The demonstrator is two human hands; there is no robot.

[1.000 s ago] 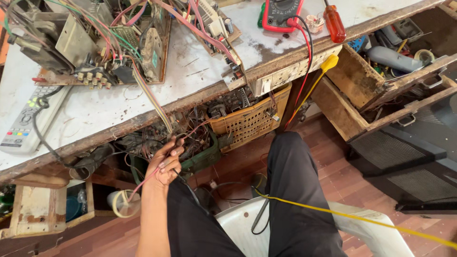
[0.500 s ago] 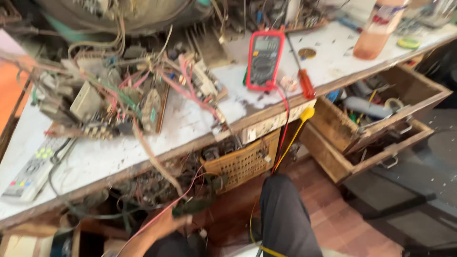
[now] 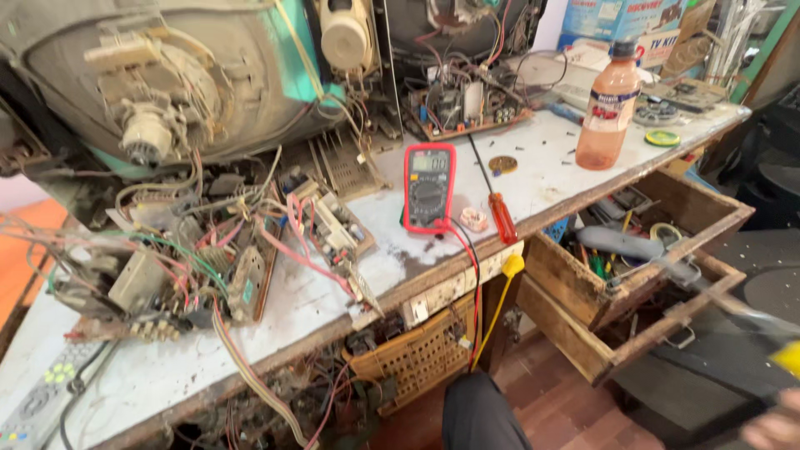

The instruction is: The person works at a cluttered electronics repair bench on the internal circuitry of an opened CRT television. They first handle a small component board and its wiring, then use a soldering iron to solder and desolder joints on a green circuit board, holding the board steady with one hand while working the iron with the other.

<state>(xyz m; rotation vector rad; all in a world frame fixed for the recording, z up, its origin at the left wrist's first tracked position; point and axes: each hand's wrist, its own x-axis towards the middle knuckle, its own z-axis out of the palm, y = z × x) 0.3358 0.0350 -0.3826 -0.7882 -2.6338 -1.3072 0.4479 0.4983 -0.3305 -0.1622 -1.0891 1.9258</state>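
Observation:
Only a blurred edge of my right hand [image 3: 771, 429] shows, in the bottom right corner. It seems closed on a yellow-handled tool [image 3: 787, 358], whose blurred metal shaft [image 3: 717, 296] reaches up and left over the open wooden drawers [image 3: 583, 287]. My left hand is out of view. A red multimeter [image 3: 429, 187] lies on the white bench top [image 3: 550, 175]. Its red and black leads hang over the front edge beside a yellow probe [image 3: 512, 267]. A red-handled screwdriver [image 3: 502, 218] lies right of the meter. My dark-trousered knee [image 3: 479, 412] is at the bottom.
An opened television tube [image 3: 167, 75] and a tangle of circuit boards and wires [image 3: 242, 258] fill the bench's left. A bottle of orange liquid [image 3: 608, 112] stands at the back right. A woven basket [image 3: 417, 354] sits under the bench. A remote control [image 3: 37, 404] lies at the bottom left.
The view has tilted up from my lap to the bench top and tube. My left hand under the bench has left the view. A hand with a yellow tool has appeared at the bottom right.

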